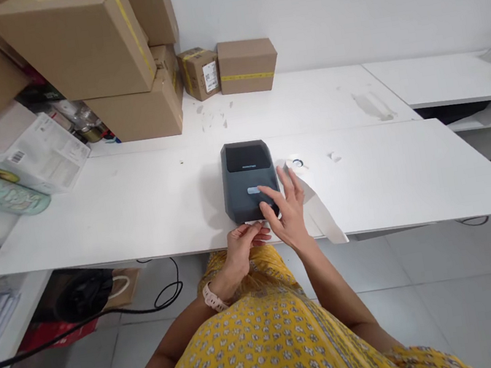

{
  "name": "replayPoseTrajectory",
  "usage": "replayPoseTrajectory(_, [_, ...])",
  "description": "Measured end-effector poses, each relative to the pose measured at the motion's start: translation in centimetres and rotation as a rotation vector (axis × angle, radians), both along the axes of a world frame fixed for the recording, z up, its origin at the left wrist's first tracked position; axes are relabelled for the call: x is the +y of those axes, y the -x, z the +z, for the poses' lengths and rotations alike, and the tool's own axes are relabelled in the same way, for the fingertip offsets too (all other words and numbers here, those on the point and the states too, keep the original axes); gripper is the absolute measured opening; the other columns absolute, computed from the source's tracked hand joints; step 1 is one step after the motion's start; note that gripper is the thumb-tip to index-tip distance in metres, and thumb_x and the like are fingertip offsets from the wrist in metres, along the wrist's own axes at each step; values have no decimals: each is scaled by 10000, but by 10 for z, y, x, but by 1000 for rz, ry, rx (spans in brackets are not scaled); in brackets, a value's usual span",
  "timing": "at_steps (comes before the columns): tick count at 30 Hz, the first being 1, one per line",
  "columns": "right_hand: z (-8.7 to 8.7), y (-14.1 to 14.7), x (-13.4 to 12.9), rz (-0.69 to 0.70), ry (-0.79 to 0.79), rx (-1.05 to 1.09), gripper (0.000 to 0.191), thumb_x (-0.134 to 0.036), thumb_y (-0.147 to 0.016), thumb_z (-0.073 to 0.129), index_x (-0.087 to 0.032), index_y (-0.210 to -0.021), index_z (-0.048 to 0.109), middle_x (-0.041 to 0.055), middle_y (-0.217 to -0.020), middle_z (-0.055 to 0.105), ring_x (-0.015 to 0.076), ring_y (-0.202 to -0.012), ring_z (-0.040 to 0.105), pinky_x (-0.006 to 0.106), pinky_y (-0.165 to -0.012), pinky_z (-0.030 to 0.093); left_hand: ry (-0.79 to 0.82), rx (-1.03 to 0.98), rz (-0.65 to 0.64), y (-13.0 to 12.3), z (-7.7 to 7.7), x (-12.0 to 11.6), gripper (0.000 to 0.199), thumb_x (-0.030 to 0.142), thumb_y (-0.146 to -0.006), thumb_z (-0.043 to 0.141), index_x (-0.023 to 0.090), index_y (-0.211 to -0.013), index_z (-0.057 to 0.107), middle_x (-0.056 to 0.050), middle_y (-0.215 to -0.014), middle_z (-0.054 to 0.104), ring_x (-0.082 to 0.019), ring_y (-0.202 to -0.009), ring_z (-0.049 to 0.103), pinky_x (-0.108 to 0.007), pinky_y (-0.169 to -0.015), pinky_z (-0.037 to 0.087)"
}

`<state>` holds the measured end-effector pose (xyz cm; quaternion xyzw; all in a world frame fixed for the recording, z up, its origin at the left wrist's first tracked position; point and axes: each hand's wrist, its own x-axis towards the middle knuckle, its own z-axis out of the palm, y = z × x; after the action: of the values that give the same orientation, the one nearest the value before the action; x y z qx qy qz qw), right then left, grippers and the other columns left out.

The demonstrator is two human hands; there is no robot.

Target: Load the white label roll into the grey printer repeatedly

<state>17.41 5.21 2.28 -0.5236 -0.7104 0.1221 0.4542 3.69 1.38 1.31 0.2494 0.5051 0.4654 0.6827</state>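
A dark grey label printer (pixel 248 177) sits near the front edge of the white table. My right hand (pixel 291 211) is over its right front part, fingers apart, with the index fingertip at the pale button (pixel 253 190) on the lid. My left hand (pixel 242 248) is at the printer's front, thumb and fingers pinched on a white paper edge (pixel 254 222) that shows under the printer's front side. Most of that paper is hidden by the fingers. To the right, partly behind my right hand, a strip of white paper (pixel 325 215) trails over the table's front edge.
Cardboard boxes (pixel 79 48) are stacked at the back left, and two smaller boxes (pixel 248 65) stand by the wall. A mint green bottle (pixel 4 191) is at far left. A scrap of paper (pixel 334 157) lies right of the printer. Black cable (pixel 170 298) hangs below the table.
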Motion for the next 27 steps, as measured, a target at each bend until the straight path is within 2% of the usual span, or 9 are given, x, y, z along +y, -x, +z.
replayPoseTrajectory(3, [19,-1,4,53,31,-126,269,-469,-979,541,-389,-1182,697,-111,-1638,362,323,-1577,164,620,-1281,70,-29,32,-179,21,4,-1,307,457,-736,782,162,-818,770,-82,-849,786,-176,-679,707,-304,-684,519])
replayPoseTrajectory(5, [27,2,9,59,50,-164,270,-485,-998,504,-378,-1134,710,-107,-1609,418,315,-1572,195,628,-1280,35,-36,82,-224,39,6,-2,283,445,-771,757,172,-842,774,-88,-901,787,-177,-701,709,-304,-691,526])
replayPoseTrajectory(11, [28,13,21,91,77,-166,330,-460,-1038,419,-316,-935,697,-61,-1477,592,278,-1558,260,657,-1270,-3,-87,183,84,74,3,12,287,454,-751,758,181,-842,746,-61,-819,770,-159,-655,679,-297,-660,538])
replayPoseTrajectory(14, [16,8,17,87,97,-130,299,-498,-1021,449,-347,-1042,706,-66,-1513,555,290,-1565,240,666,-1263,-22,-229,292,250,69,-1,24,348,480,-805,704,189,-990,749,-100,-1087,777,-237,-1010,719,-387,-907,560])
replayPoseTrajectory(17, [-3,-4,6,37,111,32,381,-569,-1005,430,-391,-1264,645,-61,-1634,385,300,-1579,188,662,-1263,53,-348,321,241,55,-5,31,472,529,-903,584,227,-1250,691,-83,-1466,604,-258,-1427,489,-447,-1204,371])
replayPoseTrajectory(20, [-23,-13,-4,-40,192,348,546,-615,-1013,342,-381,-1496,440,-5,-1678,299,284,-1570,225,626,-1260,180,-390,306,151,44,-2,31,547,571,-955,487,248,-1378,615,-51,-1552,517,-250,-1510,375,-454,-1276,265])
replayPoseTrajectory(22, [-31,-14,-6,-28,253,503,621,-641,-1013,297,-361,-1567,325,23,-1676,305,276,-1552,279,595,-1260,223,-430,337,124,40,7,30,529,574,-970,453,255,-1345,646,-34,-1538,533,-254,-1522,352,-456,-1286,245])
replayPoseTrajectory(24, [-31,-13,-3,23,264,552,668,-676,-1001,280,-349,-1584,297,31,-1675,310,276,-1547,296,575,-1267,227,-496,388,116,37,18,32,488,553,-988,418,271,-1270,698,-10,-1523,549,-248,-1530,335,-443,-1294,216])
replayPoseTrajectory(27, [-15,-9,8,85,200,520,685,-704,-988,276,-360,-1579,308,19,-1671,319,269,-1555,277,559,-1281,202,-576,418,192,36,30,46,415,494,-986,442,275,-1203,720,-13,-1486,583,-248,-1504,379,-432,-1279,234])
